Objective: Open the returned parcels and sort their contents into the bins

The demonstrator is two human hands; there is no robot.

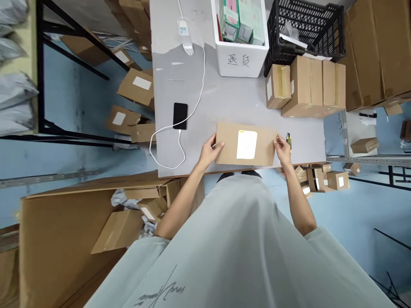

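A flat brown cardboard box [226, 145] with a white label [246, 145] lies at the front edge of the grey table, between my hands. Around its left end, my left hand [210, 150] grips with thumb and fingers. At the opposite end my right hand [282, 149] pinches the box's edge. Just beyond my right fingers rests a black and yellow utility knife [289, 142]. To the left of the box, a black phone [180, 116] lies with a white charging cable [199, 97] running over it.
On the table [237, 100] stand a white bin [242, 60] of green and pink boxes, a black crate [305, 25] and taped cartons [302, 87]. A power strip [185, 36] lies at the back left. A large open carton [70, 239] with parcels stands at my left.
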